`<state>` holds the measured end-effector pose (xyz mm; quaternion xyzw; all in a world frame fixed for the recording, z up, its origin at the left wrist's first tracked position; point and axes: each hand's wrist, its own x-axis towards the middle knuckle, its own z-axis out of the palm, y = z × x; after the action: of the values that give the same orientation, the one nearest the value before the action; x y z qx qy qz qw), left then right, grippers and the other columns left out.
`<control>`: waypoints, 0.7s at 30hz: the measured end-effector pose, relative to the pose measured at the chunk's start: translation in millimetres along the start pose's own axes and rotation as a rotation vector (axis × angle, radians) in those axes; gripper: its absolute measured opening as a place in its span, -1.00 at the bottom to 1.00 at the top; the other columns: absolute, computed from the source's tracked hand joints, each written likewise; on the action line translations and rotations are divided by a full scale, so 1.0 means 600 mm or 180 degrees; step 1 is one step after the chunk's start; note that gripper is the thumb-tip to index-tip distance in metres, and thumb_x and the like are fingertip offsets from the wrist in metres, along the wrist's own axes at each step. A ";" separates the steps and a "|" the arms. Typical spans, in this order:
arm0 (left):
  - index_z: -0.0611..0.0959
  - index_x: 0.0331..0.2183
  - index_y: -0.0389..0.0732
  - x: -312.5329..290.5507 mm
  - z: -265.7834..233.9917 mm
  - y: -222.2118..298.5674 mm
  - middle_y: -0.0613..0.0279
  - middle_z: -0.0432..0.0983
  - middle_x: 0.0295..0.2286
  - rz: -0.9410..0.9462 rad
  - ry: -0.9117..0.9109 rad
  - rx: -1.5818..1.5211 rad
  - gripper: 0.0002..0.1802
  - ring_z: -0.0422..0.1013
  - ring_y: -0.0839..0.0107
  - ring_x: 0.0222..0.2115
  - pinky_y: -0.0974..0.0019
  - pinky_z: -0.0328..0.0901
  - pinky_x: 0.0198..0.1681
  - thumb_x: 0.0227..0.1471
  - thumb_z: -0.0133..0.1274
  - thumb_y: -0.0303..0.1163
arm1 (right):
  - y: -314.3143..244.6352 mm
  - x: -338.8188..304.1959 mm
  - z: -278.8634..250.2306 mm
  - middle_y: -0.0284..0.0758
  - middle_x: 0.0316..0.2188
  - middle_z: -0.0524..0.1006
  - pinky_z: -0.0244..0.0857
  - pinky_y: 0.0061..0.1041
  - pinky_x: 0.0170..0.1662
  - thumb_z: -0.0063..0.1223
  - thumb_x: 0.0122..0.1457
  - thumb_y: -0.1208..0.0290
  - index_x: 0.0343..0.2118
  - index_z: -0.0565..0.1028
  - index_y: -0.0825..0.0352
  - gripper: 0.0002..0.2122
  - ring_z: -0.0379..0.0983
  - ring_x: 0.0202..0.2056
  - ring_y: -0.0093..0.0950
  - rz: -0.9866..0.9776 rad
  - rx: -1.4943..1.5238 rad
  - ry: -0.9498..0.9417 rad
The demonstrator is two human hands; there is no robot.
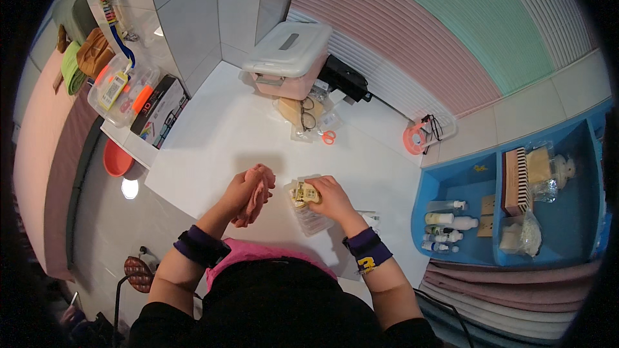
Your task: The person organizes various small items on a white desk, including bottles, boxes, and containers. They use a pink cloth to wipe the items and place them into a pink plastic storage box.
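Note:
My left hand (240, 192) is closed around a bunched pink cloth (259, 201), raised over the front of the white table (193, 166). My right hand (333, 197) grips a small pale-yellow block-like piece (307, 193) with darker markings; its exact kind cannot be made out. Below that piece lies a clear plastic container (313, 222) with compartments, partly covered by the right hand. Dark bands circle both of my wrists.
A lidded pink-and-white storage box (287, 58) stands at the back, with glasses (307, 115) and orange-handled scissors (329, 137) before it. A coral tape dispenser (414, 139) sits back right. Bottles (451, 220) lie in a blue shelf unit (451, 180) at the right.

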<state>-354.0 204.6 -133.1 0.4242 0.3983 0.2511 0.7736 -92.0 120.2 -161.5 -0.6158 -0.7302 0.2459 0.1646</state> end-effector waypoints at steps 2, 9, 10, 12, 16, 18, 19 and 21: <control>0.53 -0.34 -0.30 0.002 -0.009 -0.010 0.21 0.48 -0.45 -0.0164 0.0043 0.0139 -0.46 0.43 0.43 -0.53 0.31 0.43 -0.33 0.26 -0.27 0.01 | 0.006 0.001 0.010 -0.29 -0.09 0.50 0.26 -0.35 0.07 0.20 -0.21 0.46 -0.01 0.44 0.24 -0.45 0.32 0.00 -0.25 -0.0029 -0.0055 -0.0180; 0.52 -0.28 -0.27 0.002 -0.011 -0.030 0.20 0.48 -0.44 -0.0349 0.0086 0.0128 -0.51 0.43 0.42 -0.51 0.31 0.42 -0.35 0.26 -0.26 -0.02 | 0.023 -0.002 0.026 -0.35 0.01 0.42 0.22 -0.36 0.14 0.13 -0.22 0.60 -0.04 0.49 0.18 -0.46 0.26 0.09 -0.29 -0.0332 -0.0098 -0.0027; 0.52 -0.28 -0.27 0.004 -0.012 -0.034 0.20 0.48 -0.44 -0.0392 0.0104 0.0120 -0.52 0.43 0.42 -0.51 0.32 0.42 -0.35 0.26 -0.26 -0.03 | 0.026 -0.003 0.026 -0.35 0.01 0.42 0.22 -0.36 0.14 0.13 -0.22 0.61 -0.04 0.49 0.17 -0.46 0.25 0.10 -0.29 -0.0321 -0.0063 -0.0020; 0.52 -0.28 -0.27 0.009 -0.012 -0.038 0.21 0.47 -0.44 -0.0302 0.0030 0.0097 -0.53 0.43 0.42 -0.51 0.32 0.42 -0.35 0.26 -0.27 -0.05 | 0.032 -0.008 0.031 -0.35 0.03 0.40 0.23 -0.35 0.14 0.13 -0.22 0.62 -0.04 0.50 0.16 -0.46 0.24 0.11 -0.29 -0.0255 0.0026 -0.0023; 0.51 -0.29 -0.26 0.020 -0.005 -0.046 0.22 0.46 -0.45 -0.0282 -0.0040 0.0113 -0.54 0.42 0.43 -0.50 0.32 0.41 -0.34 0.26 -0.28 -0.06 | 0.040 -0.012 0.040 -0.34 0.03 0.40 0.25 -0.34 0.13 0.13 -0.21 0.61 -0.05 0.51 0.17 -0.48 0.23 0.12 -0.28 -0.0208 0.0208 -0.0061; 0.52 -0.24 -0.30 0.033 -0.007 -0.060 0.17 0.48 -0.41 -0.0237 -0.0179 0.0275 -0.44 0.44 0.39 -0.47 0.28 0.42 -0.30 0.27 -0.31 0.03 | 0.037 -0.011 0.037 -0.33 0.02 0.40 0.25 -0.34 0.13 0.12 -0.19 0.61 -0.05 0.51 0.18 -0.50 0.23 0.12 -0.28 -0.0255 0.0246 -0.0003; 0.52 -0.21 -0.32 0.038 -0.008 -0.066 0.15 0.49 -0.39 -0.0215 -0.0251 0.0356 -0.39 0.46 0.37 -0.46 0.26 0.43 -0.28 0.27 -0.32 0.08 | 0.037 -0.011 0.034 -0.33 0.02 0.41 0.25 -0.34 0.13 0.12 -0.17 0.60 -0.05 0.51 0.18 -0.51 0.23 0.12 -0.28 -0.0268 0.0243 0.0064; 0.52 -0.23 -0.29 0.041 -0.002 -0.063 0.17 0.48 -0.40 -0.0270 -0.0297 0.0454 -0.41 0.44 0.40 -0.47 0.26 0.43 -0.27 0.27 -0.33 0.08 | 0.036 -0.008 0.025 -0.33 0.01 0.41 0.25 -0.34 0.13 0.12 -0.13 0.59 -0.05 0.51 0.18 -0.53 0.24 0.11 -0.27 -0.0209 0.0296 0.0259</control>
<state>-339.2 203.6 -175.5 0.4721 0.3963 0.1690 0.7691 -81.8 115.7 -185.8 -0.5926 -0.7305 0.2489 0.2306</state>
